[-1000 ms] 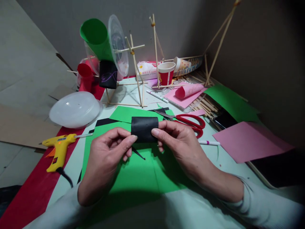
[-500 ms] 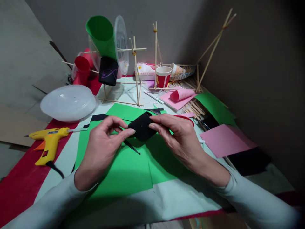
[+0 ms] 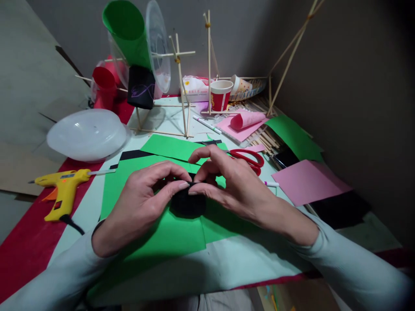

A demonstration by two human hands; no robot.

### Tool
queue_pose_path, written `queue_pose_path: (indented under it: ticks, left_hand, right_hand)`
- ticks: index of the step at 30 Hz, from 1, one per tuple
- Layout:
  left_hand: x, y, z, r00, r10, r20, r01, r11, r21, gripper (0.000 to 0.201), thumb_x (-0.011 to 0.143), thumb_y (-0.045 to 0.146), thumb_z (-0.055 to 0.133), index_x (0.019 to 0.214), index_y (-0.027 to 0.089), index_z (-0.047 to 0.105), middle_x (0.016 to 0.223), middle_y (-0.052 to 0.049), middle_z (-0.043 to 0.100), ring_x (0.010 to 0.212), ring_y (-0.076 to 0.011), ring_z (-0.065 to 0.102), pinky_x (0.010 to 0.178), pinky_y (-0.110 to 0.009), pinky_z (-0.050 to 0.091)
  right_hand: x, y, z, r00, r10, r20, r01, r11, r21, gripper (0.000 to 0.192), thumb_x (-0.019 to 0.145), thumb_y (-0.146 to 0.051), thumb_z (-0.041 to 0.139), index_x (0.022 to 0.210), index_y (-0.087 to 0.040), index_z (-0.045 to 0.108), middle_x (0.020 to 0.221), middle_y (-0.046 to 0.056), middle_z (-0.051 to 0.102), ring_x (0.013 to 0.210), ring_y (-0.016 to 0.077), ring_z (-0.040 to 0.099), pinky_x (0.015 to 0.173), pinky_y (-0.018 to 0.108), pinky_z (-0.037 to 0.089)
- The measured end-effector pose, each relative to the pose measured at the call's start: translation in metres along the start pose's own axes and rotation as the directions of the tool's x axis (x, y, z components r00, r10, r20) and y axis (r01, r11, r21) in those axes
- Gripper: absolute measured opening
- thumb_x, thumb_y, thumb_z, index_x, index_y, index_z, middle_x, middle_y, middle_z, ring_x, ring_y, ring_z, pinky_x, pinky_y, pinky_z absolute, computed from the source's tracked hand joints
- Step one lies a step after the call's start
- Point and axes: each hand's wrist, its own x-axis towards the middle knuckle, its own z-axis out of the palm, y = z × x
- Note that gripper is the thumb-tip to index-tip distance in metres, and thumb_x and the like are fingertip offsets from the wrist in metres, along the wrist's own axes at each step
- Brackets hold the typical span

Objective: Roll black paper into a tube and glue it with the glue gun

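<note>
A small piece of black paper [image 3: 188, 205], curved into a rounded shape, is held above the green paper sheets [image 3: 155, 235]. My left hand [image 3: 142, 198] pinches its upper edge between thumb and index finger. Right beside it, my right hand [image 3: 230, 185] pinches the same edge, the two thumbs almost meeting. Part of the black paper is covered by my fingers. Red-handled scissors [image 3: 248, 152] lie just beyond my right hand, their blades partly hidden. Black strips [image 3: 136, 154] lie at the far edge of the green sheets.
At left lie a yellow glue gun [image 3: 66, 188] and a translucent plastic lid [image 3: 87, 134]. Behind stand stick frames [image 3: 184, 95], one carrying a green paper tube [image 3: 128, 34], and a red paper cup [image 3: 221, 96]. Pink paper [image 3: 311, 181] and wooden sticks [image 3: 264, 144] are at right.
The black paper has been turned and brought slightly lower and nearer. My hands have come together on its edge, and the scissors' red handles are more exposed. The view has shifted slightly.
</note>
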Motion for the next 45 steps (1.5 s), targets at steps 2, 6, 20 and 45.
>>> queue_pose_path:
  ticks: [2, 6, 20, 45]
  left_hand:
    - [-0.0005, 0.0015, -0.0011, 0.999, -0.041, -0.026, 0.041, 0.999, -0.021, 0.007, 0.081, 0.025, 0.07, 0.075, 0.023, 0.075, 0.074, -0.001, 0.071, 0.063, -0.0141, 0.059, 0.058, -0.022, 0.045]
    - [0.0017, 0.0056, -0.0035, 0.989, -0.141, -0.045, 0.134, 0.983, -0.128, 0.007, 0.077, 0.026, 0.074, 0.073, 0.021, 0.072, 0.063, 0.001, 0.062, 0.048, -0.0102, 0.048, 0.044, -0.021, 0.037]
    - [0.0031, 0.0016, -0.0085, 0.978, -0.203, 0.04, 0.207, 0.946, -0.249, 0.005, 0.079, 0.026, 0.075, 0.079, 0.021, 0.076, 0.063, -0.001, 0.062, 0.048, -0.0118, 0.052, 0.047, -0.023, 0.042]
    - [0.0044, 0.0009, -0.0063, 0.971, -0.236, 0.041, 0.239, 0.932, -0.273, 0.004, 0.074, 0.022, 0.076, 0.078, 0.021, 0.075, 0.064, -0.001, 0.063, 0.048, -0.011, 0.054, 0.045, -0.02, 0.042]
  right_hand:
    - [0.0018, 0.0009, -0.0008, 1.0, -0.011, -0.02, 0.011, 1.0, 0.007, 0.03, 0.096, -0.033, 0.068, 0.12, -0.025, 0.051, 0.091, -0.001, 0.068, 0.078, 0.0145, 0.066, 0.072, 0.026, 0.046]
    - [0.0051, 0.0016, -0.0032, 0.999, -0.008, -0.042, 0.004, 0.996, -0.087, 0.023, 0.094, -0.037, 0.07, 0.109, -0.021, 0.062, 0.097, 0.002, 0.071, 0.073, 0.0141, 0.062, 0.068, 0.027, 0.044]
    - [0.0083, 0.0013, -0.0007, 0.996, 0.075, -0.052, -0.067, 0.987, 0.148, 0.015, 0.094, -0.035, 0.069, 0.089, -0.02, 0.068, 0.087, 0.0, 0.069, 0.079, 0.0152, 0.061, 0.068, 0.026, 0.044]
    - [0.0076, 0.0031, -0.0012, 0.986, 0.167, -0.032, -0.148, 0.938, 0.315, 0.019, 0.091, -0.039, 0.072, 0.091, -0.023, 0.063, 0.089, 0.0, 0.062, 0.079, 0.0147, 0.056, 0.067, 0.026, 0.044]
